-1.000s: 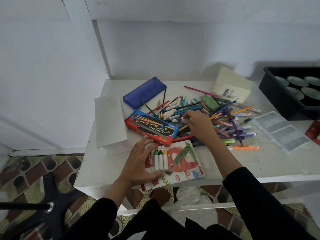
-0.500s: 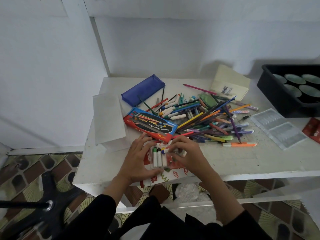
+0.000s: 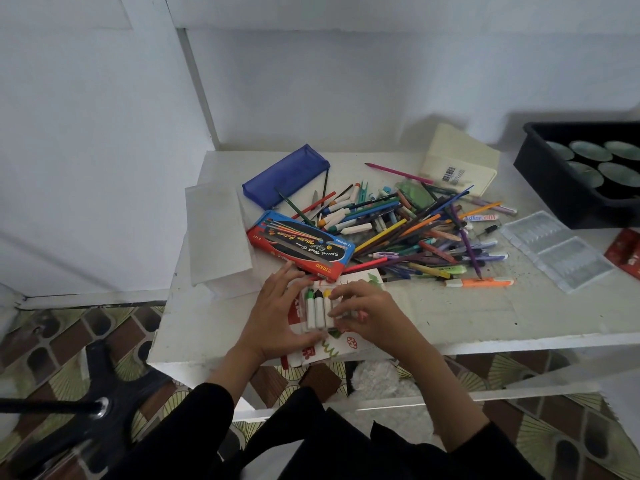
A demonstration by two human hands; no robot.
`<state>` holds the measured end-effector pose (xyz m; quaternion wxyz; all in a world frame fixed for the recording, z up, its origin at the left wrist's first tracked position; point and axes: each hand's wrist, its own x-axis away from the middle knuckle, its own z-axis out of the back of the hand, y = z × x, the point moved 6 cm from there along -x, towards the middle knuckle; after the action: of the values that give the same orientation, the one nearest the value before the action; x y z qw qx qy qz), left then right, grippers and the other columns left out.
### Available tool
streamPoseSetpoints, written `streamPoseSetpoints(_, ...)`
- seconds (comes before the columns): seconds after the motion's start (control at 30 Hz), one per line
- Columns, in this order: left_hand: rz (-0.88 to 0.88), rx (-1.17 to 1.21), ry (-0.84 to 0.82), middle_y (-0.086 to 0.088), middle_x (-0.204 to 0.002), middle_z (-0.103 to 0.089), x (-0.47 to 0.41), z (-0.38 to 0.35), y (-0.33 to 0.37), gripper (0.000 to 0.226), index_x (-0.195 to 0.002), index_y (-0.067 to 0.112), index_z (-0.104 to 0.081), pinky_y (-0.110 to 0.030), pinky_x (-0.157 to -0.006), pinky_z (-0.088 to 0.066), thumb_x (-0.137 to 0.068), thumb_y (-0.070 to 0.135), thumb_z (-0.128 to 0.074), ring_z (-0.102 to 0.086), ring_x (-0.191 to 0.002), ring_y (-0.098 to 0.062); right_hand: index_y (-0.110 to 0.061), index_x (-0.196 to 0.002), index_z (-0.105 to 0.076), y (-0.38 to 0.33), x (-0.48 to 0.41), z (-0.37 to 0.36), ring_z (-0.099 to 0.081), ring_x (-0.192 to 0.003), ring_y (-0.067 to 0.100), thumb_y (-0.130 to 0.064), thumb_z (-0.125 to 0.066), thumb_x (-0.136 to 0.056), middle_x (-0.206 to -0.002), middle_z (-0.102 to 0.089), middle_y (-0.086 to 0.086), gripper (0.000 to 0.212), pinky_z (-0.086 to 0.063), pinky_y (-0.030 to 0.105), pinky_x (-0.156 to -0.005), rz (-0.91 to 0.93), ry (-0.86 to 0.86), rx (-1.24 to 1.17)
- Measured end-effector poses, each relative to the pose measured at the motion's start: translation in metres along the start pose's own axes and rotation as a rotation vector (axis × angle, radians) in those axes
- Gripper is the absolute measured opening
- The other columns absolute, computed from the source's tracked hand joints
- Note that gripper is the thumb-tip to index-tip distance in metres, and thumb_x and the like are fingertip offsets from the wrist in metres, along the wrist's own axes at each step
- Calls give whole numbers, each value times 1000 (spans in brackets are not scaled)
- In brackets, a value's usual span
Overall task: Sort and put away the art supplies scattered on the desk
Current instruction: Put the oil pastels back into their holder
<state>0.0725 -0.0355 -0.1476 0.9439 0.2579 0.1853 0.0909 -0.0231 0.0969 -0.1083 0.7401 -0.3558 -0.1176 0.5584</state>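
Observation:
A marker pack (image 3: 341,349), a printed card with a clear tray, lies at the white desk's (image 3: 485,317) front edge. Three white markers (image 3: 318,308) with green, black and yellow caps stand in it. My left hand (image 3: 277,317) lies on the pack's left side and holds it down. My right hand (image 3: 370,315) curls over the pack's right side, fingers closed on a marker that is mostly hidden. Behind the hands lies a big pile of pens, pencils and markers (image 3: 415,233). A red and blue watercolour box (image 3: 301,249) sits just beyond my left fingertips.
A blue pencil case (image 3: 285,176) lies at the back, a white box (image 3: 218,237) at the left, a cream notebook (image 3: 460,161) at the back right. A clear plastic insert (image 3: 554,251), an orange highlighter (image 3: 485,282) and a black tray (image 3: 554,188) are at the right. A chair base (image 3: 97,393) stands lower left.
My right hand took a marker from the pile, brought it back toward me and now presses down over the pack. My left hand stayed on the pack.

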Motion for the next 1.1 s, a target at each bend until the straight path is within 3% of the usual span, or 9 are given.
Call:
streamPoseSetpoints(0.13,-5,4,-6,2,-145,-37,1,-1,-1,86,-134,21,-44,-34,-115,-15,-67,73,-59,-13,-143,-10,-11,-92,-75,11,2,-8,-55,-111,19,-10,-76,-74,-112,-65,3,19,-47,31,-92,-9,-91,40)
streamPoseSetpoints(0.3,0,-2,2,3,-144,-37,0,0,-1,86,-133,22,-45,-33,-115,-16,-67,75,-60,-14,-143,-11,-11,-90,-75,10,-4,-3,-50,-99,11,-9,-74,-75,-110,-65,3,14,-41,24,-84,6,-35,121)
streamPoseSetpoints(0.43,5,25,-2,3,-145,-36,0,0,-1,86,-134,23,-44,-36,-115,-18,-67,74,-61,-14,-143,-12,-17,-97,-72,15,-24,19,-55,-99,18,-19,-67,-82,-105,-67,0,15,-45,34,-85,-3,46,339)
streamPoseSetpoints(0.6,29,46,-20,6,-148,-32,2,-1,-5,87,-136,27,-40,-39,-115,-19,-66,74,-62,-11,-144,-11,-21,-110,-65,49,-67,63,-47,-113,19,-23,-51,-93,-118,-61,-4,23,-29,42,-93,-305,176,590)
streamPoseSetpoints(0.77,31,57,-19,7,-148,-31,1,0,-4,87,-137,29,-39,-36,-115,-17,-66,73,-64,-8,-144,-8,-24,-119,-59,68,-98,59,-43,-119,21,-21,-50,-91,-125,-55,-1,29,-30,49,-97,-390,83,723)
streamPoseSetpoints(1.0,30,55,-7,8,-148,-31,0,1,-5,86,-136,28,-41,-29,-114,-12,-66,73,-64,-6,-144,-7,-24,-113,-60,74,-104,46,-44,-115,22,-26,-55,-91,-121,-52,0,23,-34,46,-91,-358,99,809)
streamPoseSetpoints(1.1,31,63,-3,7,-148,-32,0,1,-5,86,-136,27,-42,-33,-115,-14,-66,73,-65,-8,-144,-8,-21,-102,-65,66,-98,52,-50,-105,25,-26,-61,-87,-107,-63,-1,16,-33,43,-84,-283,243,759)
